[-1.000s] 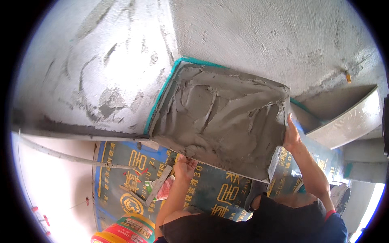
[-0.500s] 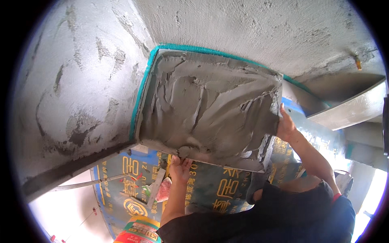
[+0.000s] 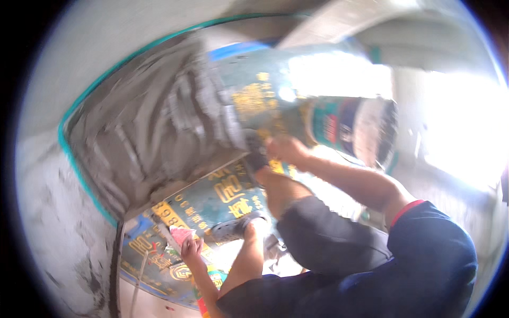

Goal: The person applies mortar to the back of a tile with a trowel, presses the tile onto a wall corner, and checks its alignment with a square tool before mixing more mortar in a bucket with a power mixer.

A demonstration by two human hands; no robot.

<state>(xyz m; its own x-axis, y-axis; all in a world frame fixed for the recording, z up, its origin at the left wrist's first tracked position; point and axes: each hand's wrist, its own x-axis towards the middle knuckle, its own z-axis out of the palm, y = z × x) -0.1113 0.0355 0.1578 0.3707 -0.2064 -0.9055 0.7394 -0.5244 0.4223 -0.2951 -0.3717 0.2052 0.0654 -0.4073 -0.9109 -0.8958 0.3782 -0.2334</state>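
Note:
A slab coated in wet grey mortar [image 3: 143, 122] sits in the corner, with ridges and smears across its face. My left hand [image 3: 193, 249] is below the slab's near edge, fingers partly curled and apart, beside a crumpled pink-and-white packet [image 3: 182, 233]. No grip on the packet shows. Off the slab's right corner is my right hand [image 3: 288, 150], with its fingers bunched and blurred by motion; whether it holds anything is hidden. It is close to my dark shoe [image 3: 256, 151]. Neither hand touches the slab.
Printed green sheeting with yellow markings [image 3: 204, 191] covers the floor. A large bucket [image 3: 339, 124] stands to the right, near bright glare. A teal strip [image 3: 79, 169] borders the slab along the walls. My other clog [image 3: 233, 229] rests on the sheeting. A pale beam [image 3: 339, 21] crosses above.
Both hands have let go of the slab's edges. The left has moved down to the packet, the right toward my shoe. The view has swung right, bringing the bucket and my legs into sight.

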